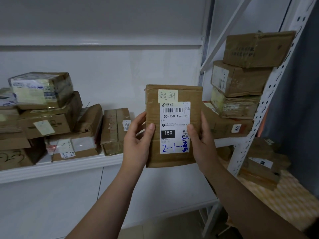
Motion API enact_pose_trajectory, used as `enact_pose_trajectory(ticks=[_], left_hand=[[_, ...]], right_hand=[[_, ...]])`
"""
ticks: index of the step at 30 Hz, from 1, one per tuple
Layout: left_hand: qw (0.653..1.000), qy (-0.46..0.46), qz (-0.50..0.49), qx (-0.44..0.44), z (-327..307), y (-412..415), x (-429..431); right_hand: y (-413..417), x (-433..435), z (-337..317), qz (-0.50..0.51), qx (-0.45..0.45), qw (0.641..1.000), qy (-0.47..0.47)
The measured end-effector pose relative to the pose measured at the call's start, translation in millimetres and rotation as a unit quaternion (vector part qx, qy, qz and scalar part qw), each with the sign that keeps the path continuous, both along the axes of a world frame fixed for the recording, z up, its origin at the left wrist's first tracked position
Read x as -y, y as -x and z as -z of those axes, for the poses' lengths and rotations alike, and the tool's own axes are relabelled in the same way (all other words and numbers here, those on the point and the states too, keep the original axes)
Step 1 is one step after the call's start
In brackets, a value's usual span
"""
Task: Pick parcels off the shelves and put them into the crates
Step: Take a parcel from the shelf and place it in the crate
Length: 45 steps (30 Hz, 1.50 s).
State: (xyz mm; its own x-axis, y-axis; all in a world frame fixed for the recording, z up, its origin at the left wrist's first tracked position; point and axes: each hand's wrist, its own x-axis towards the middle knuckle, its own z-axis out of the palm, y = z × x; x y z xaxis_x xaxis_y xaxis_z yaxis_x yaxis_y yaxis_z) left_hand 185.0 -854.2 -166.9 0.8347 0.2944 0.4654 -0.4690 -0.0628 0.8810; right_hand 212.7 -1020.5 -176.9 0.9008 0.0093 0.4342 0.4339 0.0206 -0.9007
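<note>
left hand | right hand | grip parcel | label: China Post 150-150-A26-050

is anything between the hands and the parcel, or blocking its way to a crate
Nothing between them: the left hand and right hand grip the parcel by its side edges, thumbs on its front. It is held in front of the shelf. No crate is in view, so that path cannot be judged.

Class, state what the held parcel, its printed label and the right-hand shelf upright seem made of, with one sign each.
Held parcel: brown cardboard, matt, creased edges.
Printed label: probably white paper; it takes pen ink.
Shelf upright: likely white-painted metal; thin, with punched slots.
</note>
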Motion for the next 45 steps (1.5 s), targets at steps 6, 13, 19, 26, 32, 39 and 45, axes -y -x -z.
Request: enact_pose_trajectory(ticks=[6, 13, 19, 26, 32, 39, 45], left_hand=[[0.999, -0.008, 0.043, -0.007, 7.6, 33.9, -23.3], [0.993, -0.019, 0.110, -0.026, 22.9, 93.5, -42.2], [0.978, -0.034, 0.189, -0.077, 49.2, 155.0, -34.2], [0.954, -0.060, 0.260, -0.135, 80.7, 228.3, 8.5], [0.929, -0.123, 0.321, -0.139, 98.8, 296.5, 69.0], [0.888, -0.140, 0.399, -0.182, 114.5, 396.7, 176.8], [0.828, -0.156, 0.496, -0.208, 136.5, 495.5, 267.1]], right_hand=[[44.4, -13.2, 6.7, 0.027, 0.005, 1.000, -0.008], [132.4, -31.0, 31.7, 0.107, -0.002, 0.994, 0.001], [220.7, -28.3, 56.1, 0.177, -0.051, 0.983, -0.004], [324.8, -2.8, 91.3, 0.274, -0.108, 0.955, -0.045], [417.6, 45.1, 114.4, 0.356, -0.134, 0.923, -0.055], [551.1, 135.1, 128.9, 0.429, -0.159, 0.885, -0.085], [663.4, 215.2, 143.7, 0.520, -0.204, 0.824, -0.096]])
